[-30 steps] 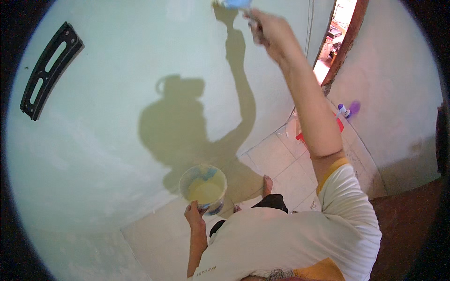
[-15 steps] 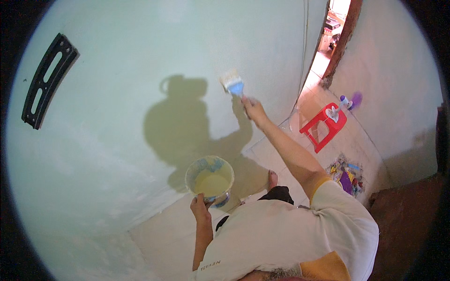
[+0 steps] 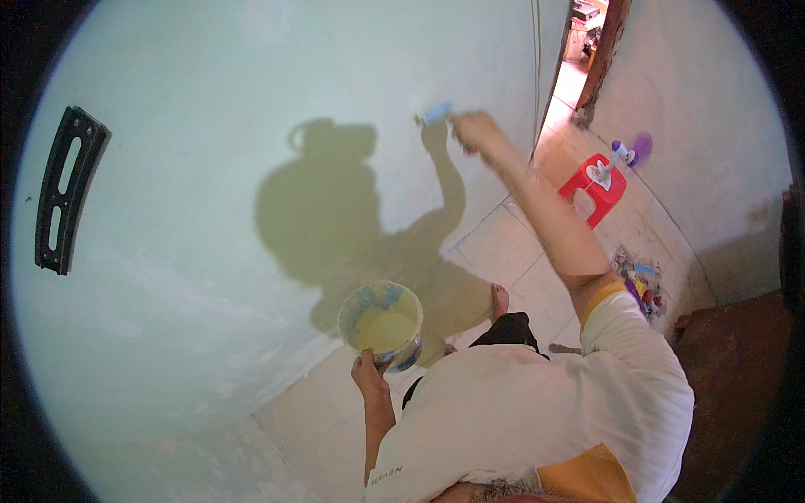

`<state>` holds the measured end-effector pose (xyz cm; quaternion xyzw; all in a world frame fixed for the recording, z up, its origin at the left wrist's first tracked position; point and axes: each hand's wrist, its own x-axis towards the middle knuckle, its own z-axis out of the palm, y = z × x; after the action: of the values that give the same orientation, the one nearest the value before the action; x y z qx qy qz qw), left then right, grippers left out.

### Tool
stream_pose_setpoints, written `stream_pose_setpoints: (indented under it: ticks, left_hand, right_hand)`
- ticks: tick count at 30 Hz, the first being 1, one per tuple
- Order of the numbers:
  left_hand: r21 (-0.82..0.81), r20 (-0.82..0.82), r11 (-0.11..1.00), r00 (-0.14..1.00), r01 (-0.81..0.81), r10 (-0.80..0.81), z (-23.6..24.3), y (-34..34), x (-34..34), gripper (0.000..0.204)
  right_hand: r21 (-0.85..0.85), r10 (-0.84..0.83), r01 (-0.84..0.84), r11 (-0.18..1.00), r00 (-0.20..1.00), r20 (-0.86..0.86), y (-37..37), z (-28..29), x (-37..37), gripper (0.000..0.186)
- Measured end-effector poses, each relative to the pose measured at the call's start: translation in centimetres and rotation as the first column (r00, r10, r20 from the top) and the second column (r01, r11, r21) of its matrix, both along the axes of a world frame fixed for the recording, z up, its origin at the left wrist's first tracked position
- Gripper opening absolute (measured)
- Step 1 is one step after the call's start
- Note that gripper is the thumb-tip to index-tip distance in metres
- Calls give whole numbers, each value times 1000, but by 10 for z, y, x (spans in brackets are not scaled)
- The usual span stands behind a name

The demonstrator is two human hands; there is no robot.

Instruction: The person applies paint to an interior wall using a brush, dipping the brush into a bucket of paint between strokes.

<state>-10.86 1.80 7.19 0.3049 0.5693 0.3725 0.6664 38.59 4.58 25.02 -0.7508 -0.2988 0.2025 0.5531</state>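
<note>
My right hand (image 3: 476, 132) is closed on a paintbrush (image 3: 437, 112) with a blue handle part, raised in front of the pale green wall (image 3: 201, 75). Motion blurs the hand and brush, and I cannot tell whether the bristles touch the wall. Lower down, my left hand (image 3: 369, 374) grips the near rim of a clear plastic bucket (image 3: 412, 355) and holds it up beside the wall. Pale yellow paint (image 3: 390, 329) lies in the bucket, and smears coat its inner side. My shadow falls across the wall between the hands.
A black metal wall bracket (image 3: 69, 191) is fixed at the left. On the right, a red plastic stool (image 3: 605, 206) carries a fan (image 3: 600, 173) with purple blades. Behind it is a doorway. Mixed scraps (image 3: 641, 281) lie on the tiled floor (image 3: 503, 243), near a brown panel (image 3: 729, 386).
My right hand has moved up and to the right with the paintbrush, whose head has turned. My left hand still holds the bucket, and the whole view has shifted slightly.
</note>
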Motion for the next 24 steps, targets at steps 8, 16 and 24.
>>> stream_pose_setpoints:
  ticks: [8, 16, 24]
  left_hand:
    - [-11, 4, 1000, 1000, 7, -7, -7, 6, 2, 31]
    - [-21, 29, 1000, 1000, -2, 2, 6, 9, 6, 29]
    - [-45, -60, 996, 995, 81, -83, 13, 3, 4, 26]
  right_hand:
    - [547, 139, -154, 823, 988, 69, -25, 200, -14, 32]
    - [309, 91, -20, 951, 972, -218, 4, -73, -28, 35]
    - [-264, -176, 59, 963, 878, -445, -70, -284, -56, 38]
